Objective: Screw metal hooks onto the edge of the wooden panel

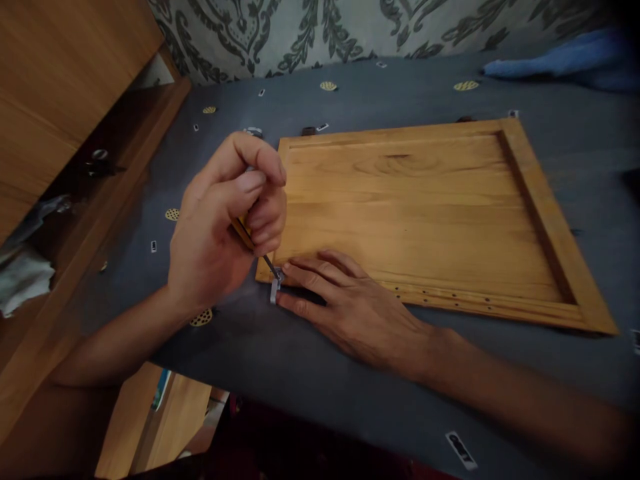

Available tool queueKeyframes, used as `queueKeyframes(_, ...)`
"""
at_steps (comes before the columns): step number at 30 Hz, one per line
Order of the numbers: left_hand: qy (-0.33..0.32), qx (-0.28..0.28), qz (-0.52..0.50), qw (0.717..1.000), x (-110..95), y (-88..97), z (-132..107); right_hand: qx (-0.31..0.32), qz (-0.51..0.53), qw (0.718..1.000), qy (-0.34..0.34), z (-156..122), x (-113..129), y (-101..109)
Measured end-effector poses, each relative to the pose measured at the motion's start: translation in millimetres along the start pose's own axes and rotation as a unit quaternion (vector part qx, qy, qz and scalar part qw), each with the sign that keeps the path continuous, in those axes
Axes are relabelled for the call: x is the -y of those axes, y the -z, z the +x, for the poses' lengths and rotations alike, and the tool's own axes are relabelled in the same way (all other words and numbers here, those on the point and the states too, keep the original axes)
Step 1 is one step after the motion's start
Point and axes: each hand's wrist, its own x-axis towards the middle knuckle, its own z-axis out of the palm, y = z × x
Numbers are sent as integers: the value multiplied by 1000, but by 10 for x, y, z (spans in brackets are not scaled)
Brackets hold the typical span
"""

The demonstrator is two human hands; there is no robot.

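Note:
My left hand [225, 220] is closed around a screwdriver [243, 233] with a yellow and black handle, mostly hidden in the fist. Its thin shaft slants down to the right, the tip at a small metal hinge [275, 288] on the near left corner of a framed wooden cabinet door [395, 213]. Stretched out over the door's near edge, my right hand [345, 300] has its fingers apart. Its index fingertip and thumb tip touch or nearly touch the hinge; the other fingers rest on the wood.
The door lies on a dark grey patterned surface [350, 400]. A blue cloth [565, 63] is at the far right. To the left stands a wooden cabinet [70, 67] with a ledge [125, 200] holding a crumpled pale wrapper [23, 280]. Patterned wallpaper [320, 30] is behind.

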Motion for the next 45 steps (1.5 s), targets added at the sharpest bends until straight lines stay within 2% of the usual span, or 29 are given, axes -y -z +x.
queueKeyframes(8,-31,42,-9,999,27,-41,-20,8,-2,1000,-3,0,-3,-7)
queueKeyframes(13,-3,122,-14,992,9,13,20,8,-1,1000,-2,3,-1,-3)
queueKeyframes(17,16,145,-9,989,2,41,39,2,-5,1000,2,10,-4,-7)
queueKeyframes(19,18,126,18,992,-12,19,31,4,-7,1000,5,9,-5,-10)
queueKeyframes(24,66,0,83,994,-96,-89,-8,-13,-11,1000,9,-1,-6,-16)
queueKeyframes(31,71,-15,45,996,-107,-116,3,-15,-6,1000,13,13,-15,-11)
queueKeyframes(33,58,11,28,998,-78,-79,20,-14,-4,1000,13,17,-15,-9)
queueKeyframes(37,30,103,-14,994,-35,12,48,-7,-4,1000,8,16,-9,5)
queueKeyframes(43,44,181,-5,983,-82,28,5,-2,-10,1000,7,14,-1,38)
queueKeyframes(45,44,181,13,982,-103,14,-23,-10,-12,1000,8,16,1,38)
